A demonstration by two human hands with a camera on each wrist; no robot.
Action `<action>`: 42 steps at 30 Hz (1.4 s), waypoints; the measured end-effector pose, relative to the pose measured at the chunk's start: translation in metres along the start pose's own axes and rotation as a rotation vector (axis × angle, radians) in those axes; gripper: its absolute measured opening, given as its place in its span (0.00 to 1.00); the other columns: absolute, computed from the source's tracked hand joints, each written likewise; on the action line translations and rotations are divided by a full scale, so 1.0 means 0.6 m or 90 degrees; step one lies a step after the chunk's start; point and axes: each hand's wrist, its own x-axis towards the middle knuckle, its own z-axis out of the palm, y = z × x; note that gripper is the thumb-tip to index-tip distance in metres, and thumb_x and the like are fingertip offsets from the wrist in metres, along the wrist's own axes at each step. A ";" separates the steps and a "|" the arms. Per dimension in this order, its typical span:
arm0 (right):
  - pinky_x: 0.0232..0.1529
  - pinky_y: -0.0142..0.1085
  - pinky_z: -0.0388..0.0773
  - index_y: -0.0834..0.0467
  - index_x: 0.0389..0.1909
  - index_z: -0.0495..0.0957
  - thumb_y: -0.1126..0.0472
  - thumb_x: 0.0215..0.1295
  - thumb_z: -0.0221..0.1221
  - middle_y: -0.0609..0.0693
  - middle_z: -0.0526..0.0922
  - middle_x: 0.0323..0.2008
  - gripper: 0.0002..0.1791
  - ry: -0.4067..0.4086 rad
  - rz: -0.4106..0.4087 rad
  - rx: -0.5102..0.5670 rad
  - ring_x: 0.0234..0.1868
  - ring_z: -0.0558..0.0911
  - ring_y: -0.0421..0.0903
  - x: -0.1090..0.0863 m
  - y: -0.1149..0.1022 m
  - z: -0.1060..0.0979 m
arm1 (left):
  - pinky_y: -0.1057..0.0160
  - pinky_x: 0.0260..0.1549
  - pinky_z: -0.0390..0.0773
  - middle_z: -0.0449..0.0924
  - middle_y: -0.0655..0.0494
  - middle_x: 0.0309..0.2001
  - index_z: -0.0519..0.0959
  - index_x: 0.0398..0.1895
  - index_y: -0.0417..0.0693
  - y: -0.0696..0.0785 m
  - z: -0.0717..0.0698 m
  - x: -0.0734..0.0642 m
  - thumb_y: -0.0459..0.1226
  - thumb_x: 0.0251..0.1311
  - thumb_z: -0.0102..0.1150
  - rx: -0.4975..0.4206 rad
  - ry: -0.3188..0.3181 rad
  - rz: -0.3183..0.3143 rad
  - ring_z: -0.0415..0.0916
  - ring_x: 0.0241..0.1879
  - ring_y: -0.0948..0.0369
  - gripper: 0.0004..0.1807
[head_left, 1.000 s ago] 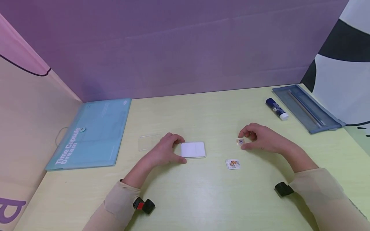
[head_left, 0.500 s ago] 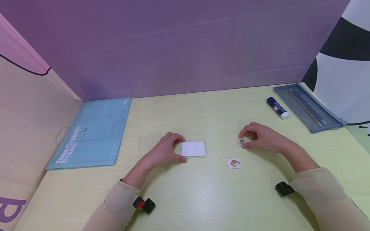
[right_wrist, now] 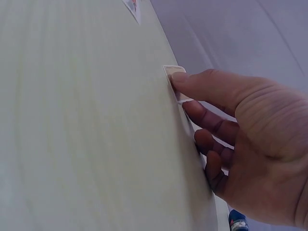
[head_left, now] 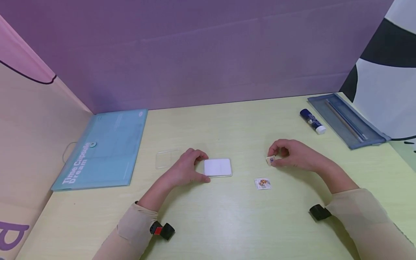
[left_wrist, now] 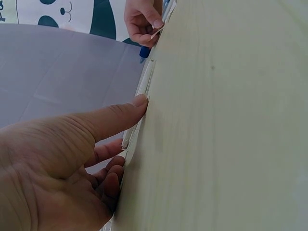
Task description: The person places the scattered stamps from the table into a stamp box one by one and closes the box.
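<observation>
My right hand [head_left: 294, 155] pinches a small printed stamp [head_left: 269, 160] between thumb and fingers. In the right wrist view the stamp [right_wrist: 172, 72] tilts up, with the thumb over its face. Another stamp [head_left: 262, 183], with a colourful picture, lies flat on the table nearer to me. My left hand [head_left: 185, 169] holds the left end of a flat white block [head_left: 217, 167], which looks like a stack of cards in a clear case. Its thumb is at the near edge and its fingers at the far edge. The left wrist view shows the thumb against the block's side [left_wrist: 144, 79].
A clear plastic lid [head_left: 162, 160] lies left of the white block, partly behind my left hand. The blue document folder [head_left: 104, 151] is at far left. A glue stick [head_left: 312, 121] and a blue mesh pouch [head_left: 347, 121] sit at back right. A purple cloth wall [head_left: 208, 54] closes the table's back.
The stamp in my right fingers has turned and tilted up from lying nearly flat. My left hand, the white block and the other stamp have stayed in place.
</observation>
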 end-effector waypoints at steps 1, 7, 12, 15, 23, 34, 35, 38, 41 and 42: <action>0.36 0.35 0.68 0.55 0.42 0.80 0.61 0.61 0.71 0.50 0.75 0.34 0.12 -0.002 0.003 0.002 0.36 0.71 0.48 0.000 0.000 0.000 | 0.56 0.52 0.71 0.71 0.54 0.49 0.77 0.55 0.47 0.000 0.000 0.000 0.37 0.43 0.83 0.000 0.001 0.001 0.66 0.50 0.55 0.34; 0.35 0.35 0.68 0.55 0.41 0.80 0.61 0.62 0.71 0.50 0.74 0.32 0.10 -0.009 0.012 0.007 0.35 0.72 0.48 0.001 0.000 -0.001 | 0.56 0.52 0.71 0.70 0.55 0.49 0.77 0.55 0.47 -0.001 0.000 0.000 0.37 0.43 0.83 0.002 0.002 0.005 0.66 0.49 0.55 0.34; 0.35 0.34 0.69 0.55 0.41 0.81 0.61 0.63 0.70 0.50 0.76 0.32 0.09 -0.012 0.016 0.020 0.35 0.73 0.47 0.001 0.000 -0.001 | 0.56 0.52 0.71 0.71 0.55 0.49 0.77 0.55 0.47 -0.001 0.001 0.000 0.37 0.43 0.83 0.001 0.001 0.003 0.66 0.50 0.55 0.34; 0.36 0.34 0.70 0.56 0.42 0.81 0.61 0.64 0.69 0.50 0.78 0.32 0.08 -0.013 0.024 0.027 0.36 0.74 0.47 0.002 -0.001 -0.001 | 0.56 0.52 0.71 0.71 0.55 0.50 0.77 0.55 0.48 -0.001 0.001 0.000 0.37 0.43 0.83 0.003 0.001 0.004 0.66 0.50 0.55 0.34; 0.38 0.33 0.71 0.58 0.45 0.83 0.62 0.67 0.66 0.48 0.81 0.34 0.08 -0.009 0.020 0.019 0.37 0.75 0.45 0.004 0.000 -0.001 | 0.56 0.52 0.71 0.71 0.55 0.49 0.77 0.55 0.48 -0.001 0.000 -0.001 0.37 0.43 0.83 0.002 0.000 0.007 0.66 0.50 0.55 0.33; 0.40 0.32 0.73 0.58 0.46 0.83 0.60 0.69 0.65 0.48 0.86 0.35 0.09 0.004 0.017 0.032 0.37 0.79 0.44 0.011 -0.002 0.007 | 0.56 0.53 0.71 0.70 0.55 0.49 0.77 0.55 0.48 -0.001 -0.001 -0.001 0.37 0.44 0.83 0.002 0.000 0.006 0.66 0.50 0.55 0.33; 0.40 0.33 0.73 0.57 0.46 0.83 0.59 0.69 0.65 0.48 0.86 0.35 0.09 0.008 0.021 0.031 0.37 0.79 0.44 0.011 -0.003 0.008 | 0.56 0.53 0.71 0.70 0.55 0.49 0.77 0.55 0.48 -0.001 -0.001 -0.001 0.37 0.44 0.83 0.001 0.000 0.007 0.66 0.50 0.55 0.33; 0.40 0.33 0.74 0.57 0.47 0.83 0.58 0.69 0.65 0.48 0.86 0.36 0.10 0.018 0.027 0.027 0.38 0.80 0.45 0.012 -0.007 0.010 | 0.56 0.52 0.71 0.70 0.55 0.48 0.77 0.55 0.48 -0.002 -0.001 -0.001 0.37 0.44 0.83 0.000 -0.001 0.010 0.66 0.49 0.55 0.33; 0.39 0.34 0.74 0.57 0.47 0.83 0.58 0.69 0.65 0.48 0.86 0.37 0.09 0.028 0.027 0.026 0.39 0.80 0.45 0.015 -0.011 0.013 | 0.56 0.52 0.70 0.70 0.54 0.48 0.77 0.55 0.48 -0.003 0.000 -0.001 0.37 0.44 0.83 0.001 -0.001 0.015 0.66 0.49 0.55 0.33; 0.39 0.34 0.74 0.57 0.47 0.83 0.59 0.69 0.65 0.48 0.86 0.37 0.09 0.031 0.022 0.027 0.38 0.80 0.46 0.016 -0.012 0.014 | 0.56 0.52 0.70 0.70 0.54 0.48 0.77 0.55 0.48 -0.003 0.000 0.000 0.37 0.44 0.83 0.001 -0.001 0.016 0.66 0.49 0.55 0.33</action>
